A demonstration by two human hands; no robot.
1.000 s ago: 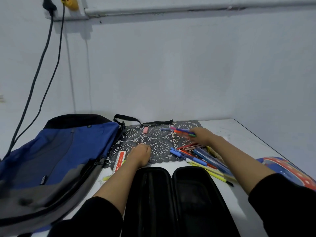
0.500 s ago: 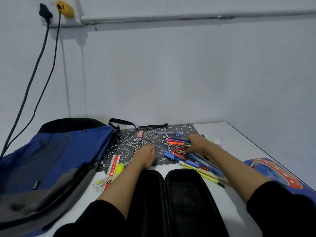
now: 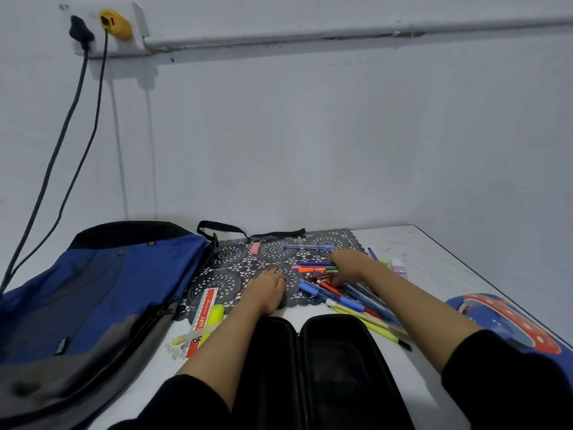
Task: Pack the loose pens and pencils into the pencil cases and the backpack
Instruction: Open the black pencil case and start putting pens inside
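Observation:
An open black pencil case [image 3: 325,367] lies at the table's near edge between my forearms. Beyond it, a pile of loose pens and pencils [image 3: 347,301] spreads over the right end of a dark lace mat [image 3: 229,274]. My right hand [image 3: 348,263] is at the pile's far side and grips a few coloured markers [image 3: 313,267] that stick out to its left. My left hand [image 3: 269,287] rests flat on the mat. A blue backpack [image 3: 93,290] lies at the left. A blue and red pencil case [image 3: 508,324] sits at the right edge.
A single blue pen [image 3: 307,247] and a pink eraser [image 3: 255,248] lie at the back of the mat. A red ruler [image 3: 203,318] and a yellow highlighter [image 3: 214,315] lie beside the backpack. Small pastel items [image 3: 397,265] sit right of my right hand. Cables [image 3: 62,150] hang down the left wall.
My right hand has come toward me and lower with the markers, down to the pile. My left hand has slid slightly forward on the mat. The view has tilted upward.

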